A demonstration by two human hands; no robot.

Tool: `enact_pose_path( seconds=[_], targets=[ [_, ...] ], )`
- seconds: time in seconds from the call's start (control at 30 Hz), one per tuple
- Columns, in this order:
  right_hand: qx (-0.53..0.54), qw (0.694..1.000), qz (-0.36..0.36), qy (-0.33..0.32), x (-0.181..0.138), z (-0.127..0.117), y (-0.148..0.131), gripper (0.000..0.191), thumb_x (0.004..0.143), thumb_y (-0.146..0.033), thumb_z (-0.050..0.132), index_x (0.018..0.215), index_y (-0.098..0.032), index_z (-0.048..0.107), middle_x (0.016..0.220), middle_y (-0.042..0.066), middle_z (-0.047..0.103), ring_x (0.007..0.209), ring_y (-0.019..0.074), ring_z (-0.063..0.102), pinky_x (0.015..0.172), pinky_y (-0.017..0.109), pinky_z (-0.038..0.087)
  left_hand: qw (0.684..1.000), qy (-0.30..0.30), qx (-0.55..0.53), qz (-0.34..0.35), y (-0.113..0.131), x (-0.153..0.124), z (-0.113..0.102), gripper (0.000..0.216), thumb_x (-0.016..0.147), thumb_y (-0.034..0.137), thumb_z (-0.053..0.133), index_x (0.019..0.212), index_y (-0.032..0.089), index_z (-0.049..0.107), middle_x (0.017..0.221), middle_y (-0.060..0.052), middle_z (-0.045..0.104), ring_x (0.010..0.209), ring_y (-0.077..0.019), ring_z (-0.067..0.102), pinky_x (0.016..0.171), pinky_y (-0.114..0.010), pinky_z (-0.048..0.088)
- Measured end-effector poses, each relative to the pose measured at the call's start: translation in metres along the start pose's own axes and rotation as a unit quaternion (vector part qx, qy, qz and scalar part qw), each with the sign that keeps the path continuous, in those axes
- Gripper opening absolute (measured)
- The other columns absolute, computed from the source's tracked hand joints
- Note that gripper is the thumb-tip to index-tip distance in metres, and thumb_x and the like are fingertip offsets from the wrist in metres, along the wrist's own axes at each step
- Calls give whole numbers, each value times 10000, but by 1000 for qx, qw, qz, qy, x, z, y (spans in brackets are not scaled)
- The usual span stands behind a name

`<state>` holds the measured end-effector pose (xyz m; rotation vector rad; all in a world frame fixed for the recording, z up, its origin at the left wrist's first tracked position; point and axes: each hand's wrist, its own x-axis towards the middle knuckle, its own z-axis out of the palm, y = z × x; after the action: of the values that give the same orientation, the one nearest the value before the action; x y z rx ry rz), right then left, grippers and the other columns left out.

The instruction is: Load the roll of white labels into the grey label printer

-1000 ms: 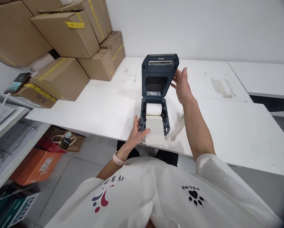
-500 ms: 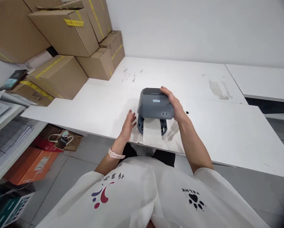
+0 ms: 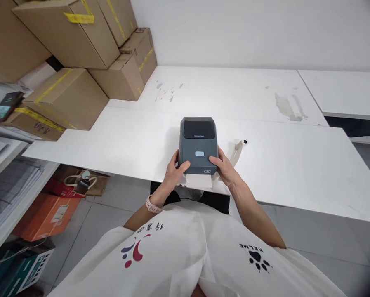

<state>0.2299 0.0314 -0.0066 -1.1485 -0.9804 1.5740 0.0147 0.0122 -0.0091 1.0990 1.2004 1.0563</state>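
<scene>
A dark grey label printer [image 3: 199, 144] sits near the front edge of the white table, its lid down. White label paper [image 3: 199, 181] sticks out of its front slot over the table edge. My left hand [image 3: 173, 172] grips the printer's left front corner, thumb on the lid and fingers along the side. At the right front corner my right hand [image 3: 226, 167] holds it the same way. A small white roll core [image 3: 241, 144] with a strip trailing from it lies right of the printer, just beyond my right hand.
Cardboard boxes [image 3: 70, 97] with yellow tape are stacked at the table's left end. A phone [image 3: 5, 108] rests on the lowest box. Below on the left stand an orange box [image 3: 47, 214] and a shelf. The white table [image 3: 283, 165] stretches right, against the wall.
The printer's lid has swung down from raised to closed. My left hand has moved from beside the printer onto its corner, and my right hand has come down with the lid.
</scene>
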Motion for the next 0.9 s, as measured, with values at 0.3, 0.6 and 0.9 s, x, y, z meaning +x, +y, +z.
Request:
enact_pose_path(
  seconds=[0.3, 0.6, 0.9],
  targets=[
    [-15, 999, -9, 46, 1, 4, 8, 1024, 712, -573, 787, 1605, -330, 350, 1605, 27, 525, 1516, 343, 444, 1273, 585, 348, 1000, -14, 8, 22, 2, -7, -4, 802, 840, 606, 715, 1502, 219, 483, 1576, -125, 543, 1452, -325, 506, 1156, -430, 459],
    [-23, 998, -23, 49, -3, 8, 8, 1002, 749, -590, 747, 1624, -372, 311, 1620, -4, 503, 1521, 344, 431, 1276, 596, 338, 985, -58, 9, -163, 3, -56, 2, 480, 799, 636, 729, 712, 184, 589, 670, 17, 566, 610, -106, 478, 575, -267, 348],
    [-44, 996, -34, 69, -2, 16, -10, 1160, 728, -565, 796, 1667, -419, 131, 1704, -8, 358, 1567, 308, 357, 1280, 551, 346, 977, -155, 7, -144, 3, -42, -6, 406, 803, 555, 747, 691, 174, 658, 707, -20, 672, 592, -105, 531, 555, -262, 351]
  ],
)
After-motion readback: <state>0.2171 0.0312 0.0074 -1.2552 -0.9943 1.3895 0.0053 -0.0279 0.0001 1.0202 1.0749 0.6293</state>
